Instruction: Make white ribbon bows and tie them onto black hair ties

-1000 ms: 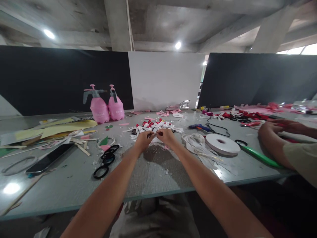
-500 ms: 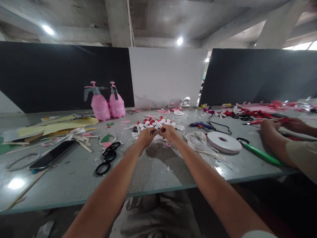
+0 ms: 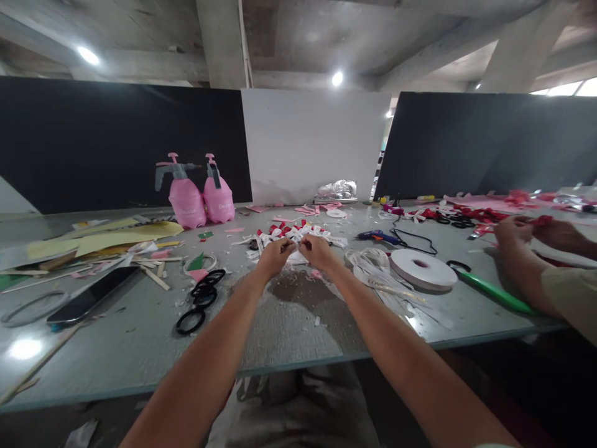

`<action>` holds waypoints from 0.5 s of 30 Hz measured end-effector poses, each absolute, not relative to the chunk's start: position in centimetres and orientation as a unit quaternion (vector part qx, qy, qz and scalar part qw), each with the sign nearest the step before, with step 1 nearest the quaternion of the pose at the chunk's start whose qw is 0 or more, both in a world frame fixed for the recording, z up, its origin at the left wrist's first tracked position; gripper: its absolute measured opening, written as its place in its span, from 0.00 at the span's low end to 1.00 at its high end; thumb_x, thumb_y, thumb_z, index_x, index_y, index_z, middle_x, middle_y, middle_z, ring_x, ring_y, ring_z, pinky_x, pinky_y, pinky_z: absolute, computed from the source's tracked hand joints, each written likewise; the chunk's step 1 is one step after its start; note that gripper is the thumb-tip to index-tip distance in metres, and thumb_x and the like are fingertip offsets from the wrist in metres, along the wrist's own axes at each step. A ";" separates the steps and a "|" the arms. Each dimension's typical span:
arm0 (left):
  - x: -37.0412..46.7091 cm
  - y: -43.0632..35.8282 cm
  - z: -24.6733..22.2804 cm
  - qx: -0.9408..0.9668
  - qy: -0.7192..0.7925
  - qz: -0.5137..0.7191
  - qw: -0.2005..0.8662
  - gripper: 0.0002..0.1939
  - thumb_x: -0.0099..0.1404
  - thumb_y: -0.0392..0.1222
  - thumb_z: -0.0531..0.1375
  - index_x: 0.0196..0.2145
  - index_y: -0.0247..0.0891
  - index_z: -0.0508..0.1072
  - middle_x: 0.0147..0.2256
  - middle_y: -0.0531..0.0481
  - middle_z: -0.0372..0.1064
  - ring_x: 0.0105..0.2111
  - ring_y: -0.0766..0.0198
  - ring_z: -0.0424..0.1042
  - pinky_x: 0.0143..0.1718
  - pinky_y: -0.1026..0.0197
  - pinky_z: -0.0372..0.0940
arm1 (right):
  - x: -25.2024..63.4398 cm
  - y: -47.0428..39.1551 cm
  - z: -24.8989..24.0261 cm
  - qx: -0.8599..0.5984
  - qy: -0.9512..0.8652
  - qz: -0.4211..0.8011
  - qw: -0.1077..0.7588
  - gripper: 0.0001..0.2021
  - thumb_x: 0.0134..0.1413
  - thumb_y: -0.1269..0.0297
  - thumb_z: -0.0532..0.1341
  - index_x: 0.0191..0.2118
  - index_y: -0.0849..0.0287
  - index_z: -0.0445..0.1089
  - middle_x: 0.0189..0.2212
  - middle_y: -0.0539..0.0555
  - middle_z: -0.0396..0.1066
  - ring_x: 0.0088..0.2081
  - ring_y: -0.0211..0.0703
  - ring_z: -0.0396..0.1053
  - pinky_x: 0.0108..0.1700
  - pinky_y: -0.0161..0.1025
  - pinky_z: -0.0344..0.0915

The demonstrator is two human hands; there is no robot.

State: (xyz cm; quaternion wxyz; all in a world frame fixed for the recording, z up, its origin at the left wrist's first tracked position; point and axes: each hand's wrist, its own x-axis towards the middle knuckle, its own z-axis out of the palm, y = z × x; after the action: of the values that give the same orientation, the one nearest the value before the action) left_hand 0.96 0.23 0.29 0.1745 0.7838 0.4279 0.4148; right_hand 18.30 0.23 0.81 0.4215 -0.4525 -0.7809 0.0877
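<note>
My left hand and my right hand are raised close together over the middle of the table. The fingers of both are pinched, the fingertips nearly meeting. Whatever they pinch is too small to make out. Just beyond them lies a pile of red and white ribbon pieces, partly covered by my hands. A small pink scrap lies below my right hand, among white bits on the tabletop.
Left are black rings, a phone, paper sheets and two pink spray bottles. Right are a white ribbon roll, loose ribbon, a blue glue gun and a green tool. A co-worker's hands hold something red.
My hands stay pinched near each other, with only a slight shift. The view has moved a little. At the right, the co-worker's hands have lifted slightly.
</note>
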 end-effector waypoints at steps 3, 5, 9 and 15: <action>0.7 0.3 0.3 0.778 0.412 0.427 0.208 0.14 0.64 0.48 0.54 0.34 0.34 0.73 0.27 0.53 0.67 0.27 0.67 0.62 0.30 0.65 0.54 | 18.4 -0.1 0.9 -0.418 -0.797 0.122 0.419 0.09 0.54 0.65 0.52 0.27 0.60 0.66 0.21 0.48 0.64 0.25 0.35 0.60 0.28 0.32 0.51; 0.6 0.1 0.3 0.775 0.405 0.431 0.223 0.15 0.64 0.49 0.54 0.33 0.34 0.73 0.27 0.53 0.66 0.27 0.67 0.61 0.30 0.65 0.54 | 18.4 -0.1 0.9 -0.408 -0.803 0.132 0.415 0.13 0.57 0.61 0.52 0.24 0.60 0.64 0.19 0.48 0.61 0.24 0.34 0.58 0.27 0.32 0.49; 0.6 -0.2 0.4 0.778 0.389 0.432 0.238 0.17 0.63 0.50 0.55 0.31 0.33 0.73 0.26 0.53 0.66 0.28 0.67 0.61 0.30 0.66 0.54 | 18.4 0.2 0.5 -0.396 -0.805 0.174 0.407 0.14 0.57 0.60 0.53 0.23 0.59 0.63 0.15 0.46 0.57 0.20 0.33 0.57 0.25 0.32 0.48; 0.9 -0.6 1.0 0.762 0.405 0.433 0.261 0.20 0.60 0.54 0.57 0.34 0.32 0.75 0.30 0.50 0.71 0.32 0.63 0.67 0.36 0.63 0.58 | 18.1 0.4 0.1 -0.386 -0.757 0.327 0.413 0.14 0.55 0.57 0.52 0.23 0.58 0.62 0.12 0.44 0.56 0.14 0.33 0.56 0.19 0.31 0.51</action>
State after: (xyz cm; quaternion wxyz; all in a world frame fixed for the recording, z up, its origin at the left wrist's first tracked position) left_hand 0.87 -0.63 0.96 0.2615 0.7616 0.4053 0.4329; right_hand 18.09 0.38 0.14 0.4133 -0.3863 -0.7571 0.3265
